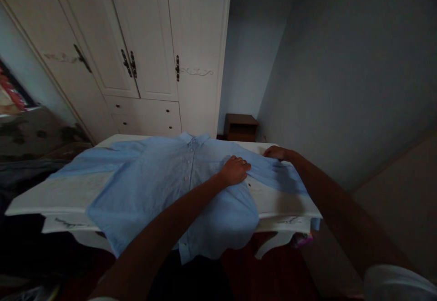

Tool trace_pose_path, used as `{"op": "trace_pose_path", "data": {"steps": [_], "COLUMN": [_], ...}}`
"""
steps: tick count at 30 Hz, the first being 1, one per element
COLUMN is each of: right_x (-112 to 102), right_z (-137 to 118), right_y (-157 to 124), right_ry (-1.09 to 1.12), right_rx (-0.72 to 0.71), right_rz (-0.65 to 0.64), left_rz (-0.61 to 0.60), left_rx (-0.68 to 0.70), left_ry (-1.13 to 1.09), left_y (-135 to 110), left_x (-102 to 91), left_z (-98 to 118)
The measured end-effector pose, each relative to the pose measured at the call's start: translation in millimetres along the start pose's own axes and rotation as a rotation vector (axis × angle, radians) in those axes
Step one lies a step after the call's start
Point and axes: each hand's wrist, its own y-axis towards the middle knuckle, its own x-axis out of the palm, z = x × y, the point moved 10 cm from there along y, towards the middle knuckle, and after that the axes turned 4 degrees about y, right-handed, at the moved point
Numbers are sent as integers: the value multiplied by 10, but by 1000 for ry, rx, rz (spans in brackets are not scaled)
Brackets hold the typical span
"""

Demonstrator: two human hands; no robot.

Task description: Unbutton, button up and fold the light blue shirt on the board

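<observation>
A light blue button-up shirt [153,178] lies front side up across a white table [273,201], its collar at the far edge and its hem hanging over the near edge. My left hand [235,170] rests open on the shirt where the right-side sleeve meets the body, a ring on one finger. At the upper edge of that sleeve [273,173], my right hand [277,152] has its fingers closed on the fabric. The fingertips are partly hidden. The other sleeve stretches out to the left, slightly wrinkled.
A white wardrobe [143,32] with dark handles stands behind the table. Near the corner is a small brown cabinet [241,125]. A grey wall [341,78] closes off the right side. Dark cloth [30,173] lies at the left.
</observation>
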Motion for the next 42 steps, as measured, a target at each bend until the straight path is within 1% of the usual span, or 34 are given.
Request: {"op": "trace_pose_path", "data": {"steps": [3,6,8,9,12,17,19,21,23,25,28,34,36,37,38,41,42], "right_x": [54,201,290,319,345,389,356,287,221,197,243,429,427,394,333,93,34], "right_z": [-83,-190,-247,-262,-279,-334,-335,-298,-217,-140,-141,-337,-383,-386,-366,-225,-175], "right_y": [-78,-153,-183,-184,-142,-113,-98,-70,-45,-39,-59,-163,-150,-117,-64,113,162], "right_ry": [107,258,344,369,402,466,476,464,411,351,350,437,460,462,447,333,295], "right_rx": [6,18,23,23,0,-62,-68,-54,-15,23,12,-52,-72,-80,-83,-57,-42], "right_rz": [-132,-318,-417,-445,-453,-498,-475,-412,-346,-322,-361,-513,-510,-475,-408,-147,-80], "left_rz": [35,56,91,116,170,154,146,143,145,142,120,118,114,111,109,102,105], "left_rx": [25,74,100,108,124,140,135,132,132,131,126,109,112,116,122,152,163], "left_ry": [55,94,84,75,63,71,66,61,58,52,36,1,-7,-11,-16,-30,-34], "left_y": [-34,-64,-90,-104,-144,-144,-136,-133,-135,-137,-129,-113,-112,-113,-113,-116,-117], "left_x": [-23,-29,-51,-69,-107,-89,-79,-70,-62,-51,-18,8,14,16,17,10,3], "left_z": [30,83,102,103,99,111,109,106,102,98,89,71,72,75,80,105,116]}}
